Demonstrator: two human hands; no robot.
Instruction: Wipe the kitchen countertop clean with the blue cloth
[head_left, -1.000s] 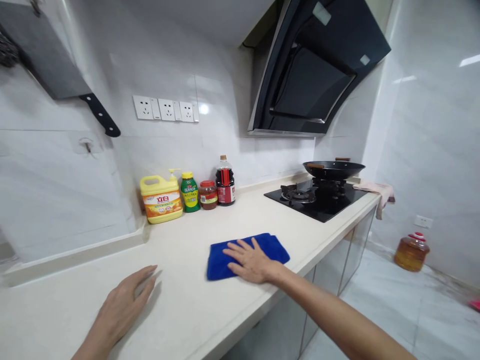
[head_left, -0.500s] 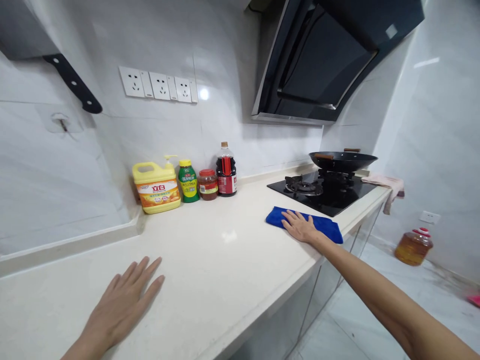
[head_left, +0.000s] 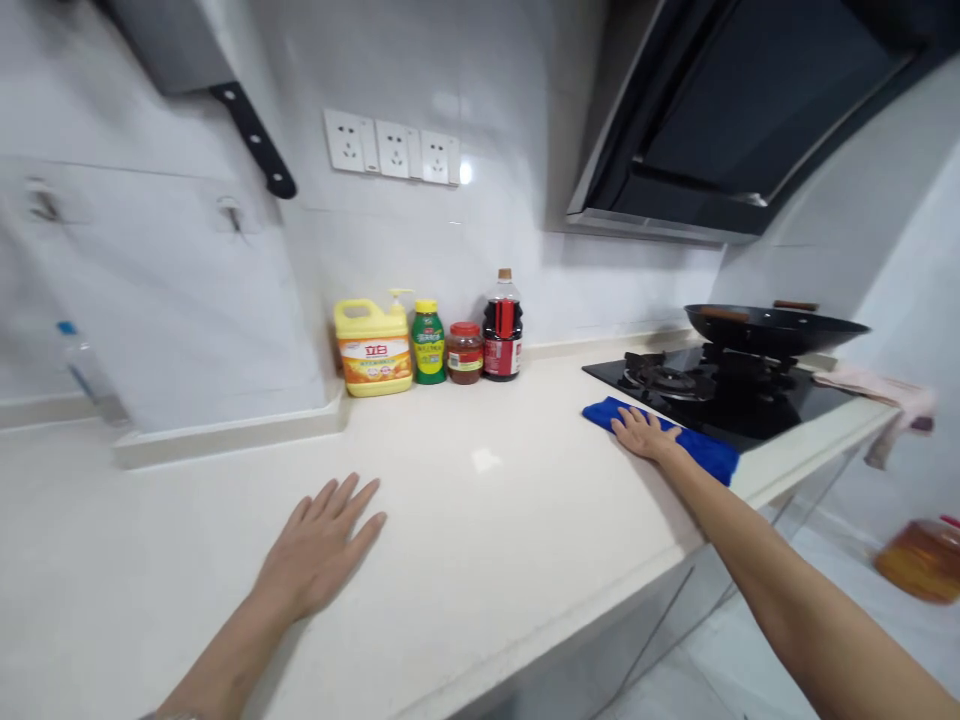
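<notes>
My right hand (head_left: pixel 645 435) lies flat on a folded blue cloth (head_left: pixel 712 453), fingers spread and pressing it against the countertop. The cloth rests along the near edge of the black gas hob (head_left: pixel 757 420), its far side touching the glass. My left hand (head_left: pixel 319 555) is palm down on the bare white countertop (head_left: pixel 480 560), fingers outstretched and holding nothing. Farther back, against the wall, stand a yellow detergent jug (head_left: pixel 373 350), a green squeeze bottle (head_left: pixel 429 345), a red-lidded jar (head_left: pixel 465 355) and a dark sauce bottle (head_left: pixel 502 335).
A black wok (head_left: pixel 772 328) sits on the hob's far burner below the range hood (head_left: pixel 750 120). A pink cloth (head_left: pixel 892 400) hangs over the counter's far end. A cleaver (head_left: pixel 255 140) hangs upper left, and an oil jug (head_left: pixel 922 560) stands on the floor.
The view has turned left, bringing a clear bottle with a blue cap into sight. My right hand and the blue cloth have shifted slightly towards the hob. My left hand stays flat on the countertop.
</notes>
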